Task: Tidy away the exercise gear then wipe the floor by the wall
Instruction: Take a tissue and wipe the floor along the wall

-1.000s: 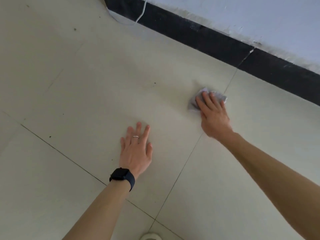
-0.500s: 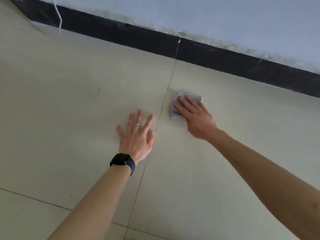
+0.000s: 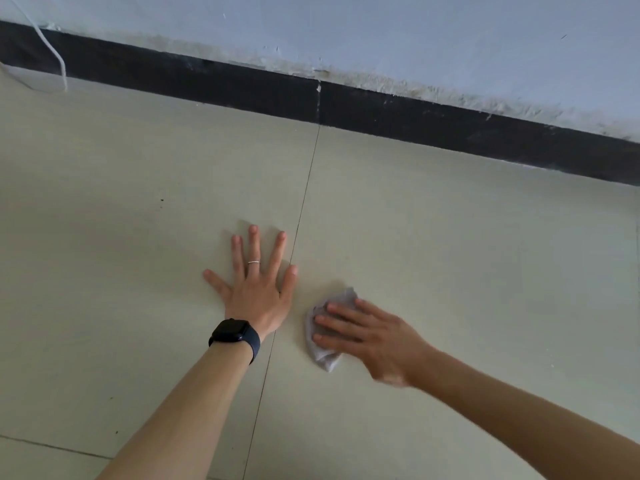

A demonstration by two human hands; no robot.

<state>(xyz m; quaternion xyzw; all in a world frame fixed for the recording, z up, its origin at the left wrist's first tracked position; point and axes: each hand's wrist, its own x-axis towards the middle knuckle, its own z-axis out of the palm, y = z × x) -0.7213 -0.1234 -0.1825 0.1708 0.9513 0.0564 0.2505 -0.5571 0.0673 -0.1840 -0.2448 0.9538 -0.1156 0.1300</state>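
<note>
A small crumpled grey cloth (image 3: 320,355) lies on the pale tiled floor (image 3: 450,271), just right of a tile seam. My right hand (image 3: 372,339) presses flat on top of the cloth, fingers pointing left, and covers most of it. My left hand (image 3: 258,282) rests flat on the floor just left of the seam, fingers spread, holding nothing. It wears a ring and a black watch at the wrist. The two hands are a short gap apart. No exercise gear is in view.
A black skirting board (image 3: 381,109) runs along the foot of the light blue wall (image 3: 415,36) beyond my hands. A thin white cable (image 3: 57,58) hangs down the wall at far left. Small dark specks (image 3: 161,200) dot the floor.
My right hand has slid the cloth back from near the skirting toward me, to beside my left hand. My left hand has stayed flat on the floor.
</note>
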